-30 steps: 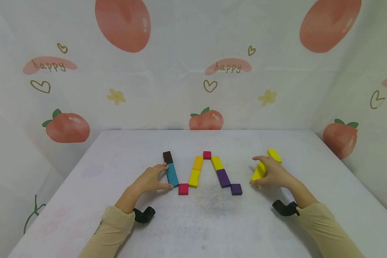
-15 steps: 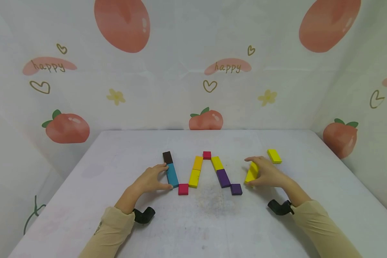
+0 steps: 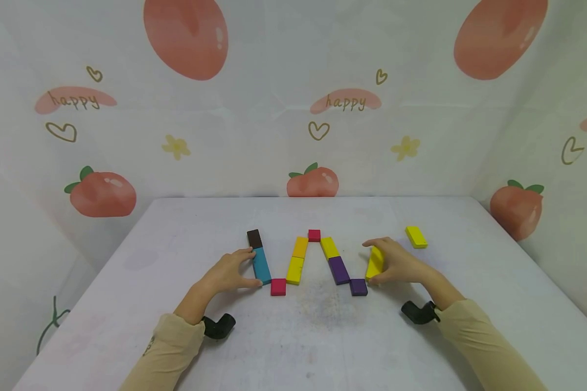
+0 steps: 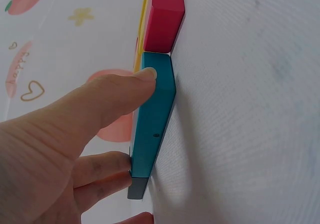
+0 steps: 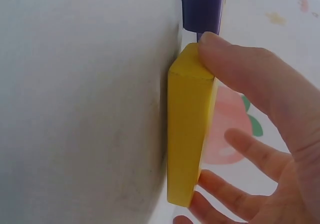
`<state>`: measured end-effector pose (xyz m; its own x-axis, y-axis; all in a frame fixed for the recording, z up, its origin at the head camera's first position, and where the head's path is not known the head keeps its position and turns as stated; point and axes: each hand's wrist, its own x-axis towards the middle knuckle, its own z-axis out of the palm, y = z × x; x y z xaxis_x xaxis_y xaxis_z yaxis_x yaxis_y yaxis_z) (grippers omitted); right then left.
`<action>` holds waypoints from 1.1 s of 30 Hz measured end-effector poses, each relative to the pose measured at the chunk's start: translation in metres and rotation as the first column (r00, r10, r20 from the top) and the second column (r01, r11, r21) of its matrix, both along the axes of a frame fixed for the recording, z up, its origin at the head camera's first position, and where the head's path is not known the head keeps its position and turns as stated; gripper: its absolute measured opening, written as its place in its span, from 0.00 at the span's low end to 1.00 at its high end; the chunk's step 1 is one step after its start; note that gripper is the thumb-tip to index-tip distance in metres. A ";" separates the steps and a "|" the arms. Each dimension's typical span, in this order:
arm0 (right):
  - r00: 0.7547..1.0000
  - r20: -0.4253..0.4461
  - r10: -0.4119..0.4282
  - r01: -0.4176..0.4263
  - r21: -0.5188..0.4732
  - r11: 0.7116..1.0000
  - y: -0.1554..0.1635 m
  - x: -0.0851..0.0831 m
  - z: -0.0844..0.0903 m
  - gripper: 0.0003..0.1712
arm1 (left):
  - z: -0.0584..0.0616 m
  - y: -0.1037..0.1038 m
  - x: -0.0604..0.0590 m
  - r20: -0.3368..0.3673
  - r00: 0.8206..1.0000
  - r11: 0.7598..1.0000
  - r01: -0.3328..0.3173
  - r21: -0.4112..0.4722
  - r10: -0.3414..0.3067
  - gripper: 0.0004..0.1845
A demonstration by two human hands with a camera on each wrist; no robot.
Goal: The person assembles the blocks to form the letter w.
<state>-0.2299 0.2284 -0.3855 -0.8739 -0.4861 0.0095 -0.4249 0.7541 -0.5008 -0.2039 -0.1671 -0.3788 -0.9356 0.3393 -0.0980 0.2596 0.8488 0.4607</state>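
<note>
"happy" backdrop (image 3: pixel 346 101); right hand (image 3: pixel 396 264) apparently pinches yellow block (image 3: pixel 374 262).

Soft, even light is falling from above, throwing only faint shadows under the blocks on the tabletop (image 3: pixel 323 336), the head view is bowing at its edges, and both wrist views are showing sharp blocks with the printed backdrop (image 4: pixel 60 43) blurring behind them.

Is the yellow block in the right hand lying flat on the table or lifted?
Flat. The yellow block lies against the table, pinched by the right hand beside the purple square.
</note>
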 end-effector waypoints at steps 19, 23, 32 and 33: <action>0.998 0.033 0.051 -0.050 -0.001 0.999 -0.001 -0.005 -0.003 0.44 | -0.001 0.000 -0.001 -0.001 1.000 1.000 0.005 0.003 -0.005 0.40; 0.998 0.036 0.058 -0.058 -0.002 0.998 -0.001 -0.006 -0.003 0.44 | -0.001 0.001 -0.001 0.011 1.000 1.000 -0.003 0.003 0.003 0.40; 0.997 0.060 0.056 -0.056 -0.004 0.998 -0.003 -0.005 0.000 0.45 | -0.001 0.001 -0.001 -0.005 1.000 1.000 0.008 -0.003 -0.008 0.40; 0.997 0.060 0.057 -0.057 -0.003 0.998 -0.003 -0.005 0.000 0.45 | -0.001 0.001 -0.001 -0.007 1.000 1.000 0.009 -0.003 -0.009 0.40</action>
